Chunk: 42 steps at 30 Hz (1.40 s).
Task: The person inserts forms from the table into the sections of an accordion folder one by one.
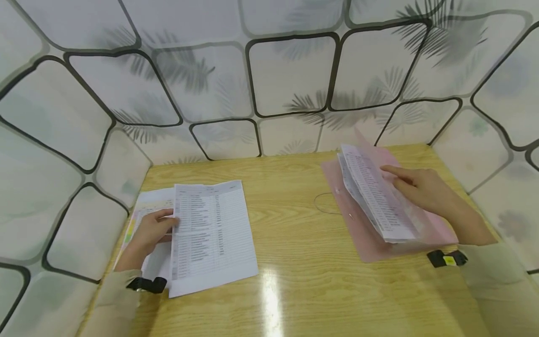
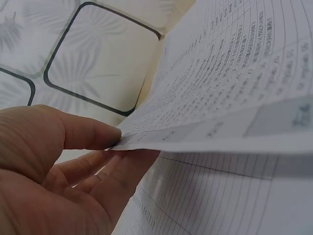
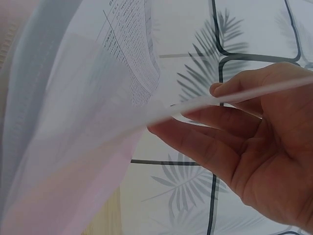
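My left hand [image 1: 148, 234] pinches the left edge of a printed sheet [image 1: 210, 234]. In the left wrist view, the thumb [image 2: 93, 132] lies on top of the sheet and the fingers are beneath it. More printed paper [image 1: 156, 201] with coloured patches lies under and to the left of that sheet. At the right, my right hand [image 1: 421, 189] holds the clear edge of a pink translucent file folder [image 1: 366, 250]. Printed sheets [image 1: 375, 192] stand tilted in the folder. In the right wrist view, the clear edge [image 3: 195, 104] passes between the thumb and fingers.
A thin string loop [image 1: 322, 206] sticks out to the left of the folder on the wooden table [image 1: 290, 243]. Patterned white panels [image 1: 290, 75] enclose the table at the back and both sides. Black bands [image 1: 147, 284] are worn on both wrists.
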Tool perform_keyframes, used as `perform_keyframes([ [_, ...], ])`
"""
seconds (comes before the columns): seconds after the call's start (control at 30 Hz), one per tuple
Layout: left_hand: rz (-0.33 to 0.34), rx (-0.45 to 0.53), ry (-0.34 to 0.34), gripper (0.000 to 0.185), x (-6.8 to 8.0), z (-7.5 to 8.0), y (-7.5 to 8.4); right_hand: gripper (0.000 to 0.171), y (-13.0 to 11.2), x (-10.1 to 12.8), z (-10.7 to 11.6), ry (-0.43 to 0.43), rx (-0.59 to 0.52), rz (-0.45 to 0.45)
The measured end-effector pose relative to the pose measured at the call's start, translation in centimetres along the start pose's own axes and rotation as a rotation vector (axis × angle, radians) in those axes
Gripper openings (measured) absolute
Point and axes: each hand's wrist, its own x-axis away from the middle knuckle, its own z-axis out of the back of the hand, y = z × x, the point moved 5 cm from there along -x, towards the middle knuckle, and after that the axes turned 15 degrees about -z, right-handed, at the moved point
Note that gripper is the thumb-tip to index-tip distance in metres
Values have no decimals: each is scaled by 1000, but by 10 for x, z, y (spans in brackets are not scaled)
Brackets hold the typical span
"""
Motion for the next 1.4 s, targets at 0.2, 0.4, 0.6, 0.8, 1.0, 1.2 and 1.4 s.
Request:
perform_keyframes([
  [0.2, 8, 125, 17, 65, -2, -7, 2, 41, -1, 0, 1, -2, -2, 0],
  [0.4, -12, 193, 11, 66, -8, -19, 8, 41, -2, -1, 2, 11, 0, 13],
  [0.6, -41, 261, 4, 61, -21, -44, 21, 41, -1, 0, 2, 12, 2, 8],
  [0.8, -84, 307, -44, 59, -30, -73, 36, 40, 1, -1, 2, 8, 0, 3],
  [1.0, -122, 307, -90, 54, -39, -95, 46, 40, 1, 0, 1, -2, -10, -9],
  [1.2, -144, 359, -119, 50, -46, -116, 56, 40, 1, 0, 1, -9, -8, -12],
  [1.4, -158, 381, -137, 45, -53, -140, 69, 41, 1, -1, 1, -17, -14, -12],
])
